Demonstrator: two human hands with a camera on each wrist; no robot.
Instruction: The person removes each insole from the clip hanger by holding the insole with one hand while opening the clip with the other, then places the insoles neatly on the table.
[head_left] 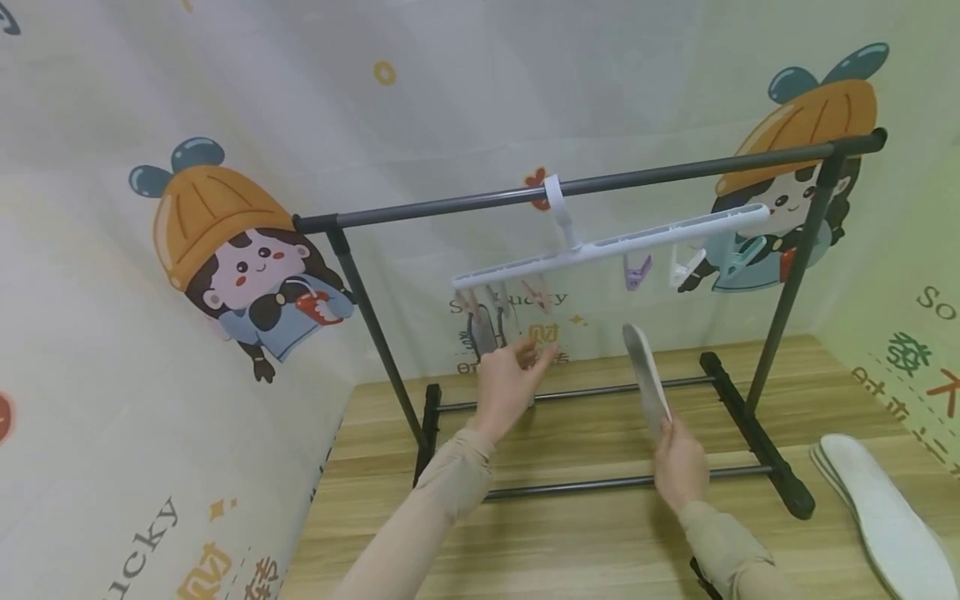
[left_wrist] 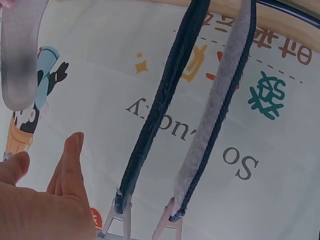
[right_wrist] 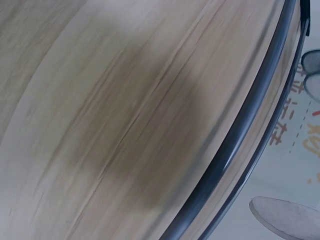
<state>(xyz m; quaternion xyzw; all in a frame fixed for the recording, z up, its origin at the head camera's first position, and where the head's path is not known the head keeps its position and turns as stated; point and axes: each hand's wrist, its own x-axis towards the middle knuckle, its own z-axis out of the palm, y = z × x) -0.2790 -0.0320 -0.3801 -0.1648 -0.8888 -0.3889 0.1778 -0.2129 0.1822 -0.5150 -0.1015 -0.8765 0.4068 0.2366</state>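
Right of centre in head frame, pale insole (head_left: 646, 371) stood tilted, lower end pinched in right grip (head_left: 681, 465); left grip (head_left: 510, 387), near centre, held nothing, thumb apart. Insole looked light, thin, bendy, hardly fragile; light edge pinch seemed enough.

On the left, a wrinkled khaki-beige fabric cuff (head_left: 459, 475) is worn, bunched in soft folds at the wrist; the bare left hand (head_left: 510, 387) is left uncovered. On the right, a matching creased khaki-beige cuff (head_left: 722, 537) is worn, with the bare right hand (head_left: 681, 467) likewise uncovered. Farther up both forearms a smoother stretch is seen; sleeve or arm cannot be told. A small black piece (head_left: 703, 577) is partly shown beside the right cuff; whether worn, unclear.
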